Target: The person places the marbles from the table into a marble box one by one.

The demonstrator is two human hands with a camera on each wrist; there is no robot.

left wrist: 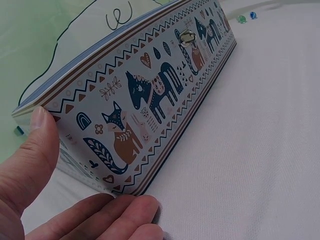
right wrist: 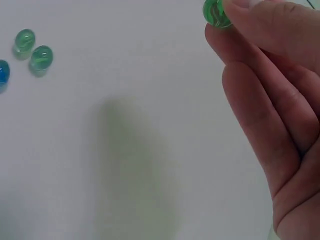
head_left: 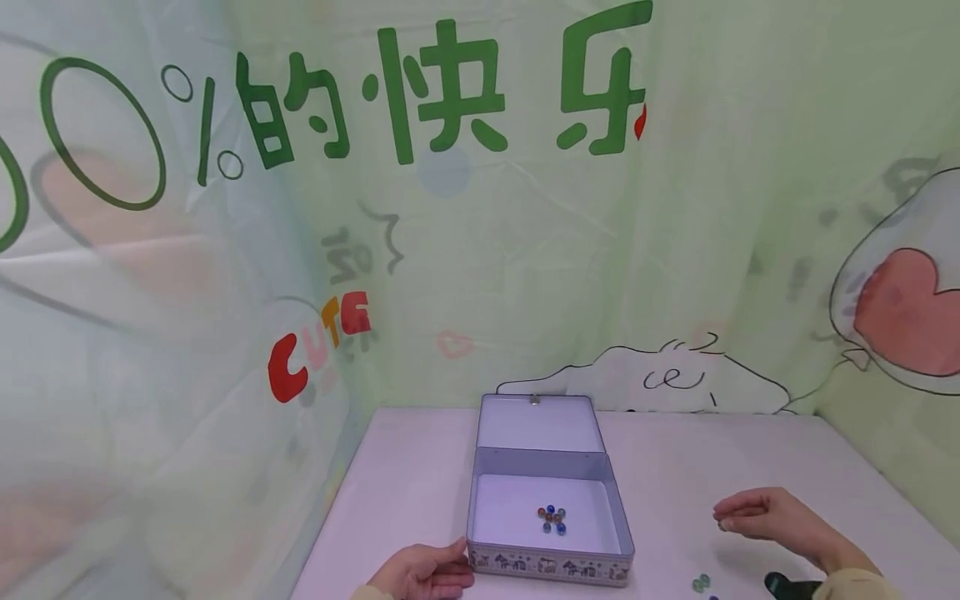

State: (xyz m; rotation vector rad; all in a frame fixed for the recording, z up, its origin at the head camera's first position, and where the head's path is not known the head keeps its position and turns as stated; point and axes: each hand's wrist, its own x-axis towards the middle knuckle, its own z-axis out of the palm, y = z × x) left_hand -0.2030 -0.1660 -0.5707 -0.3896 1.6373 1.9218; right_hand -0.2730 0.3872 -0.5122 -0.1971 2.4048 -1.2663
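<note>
White table (head_left: 420, 467): right hand (head_left: 757, 512) pinches marble (right wrist: 216, 12), right of tin (head_left: 551, 567) (long axis sideways); left hand (head_left: 423, 573) grips tin's corner.

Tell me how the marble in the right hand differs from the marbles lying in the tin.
The green marble is pinched at the fingertips of the right hand, up off the table; the marbles in the tin lie loose on the tin's floor. It is a single marble; those form a small cluster. It is green; the cluster mixes blue and reddish ones with a greenish one. All are small, round and glassy.
</note>
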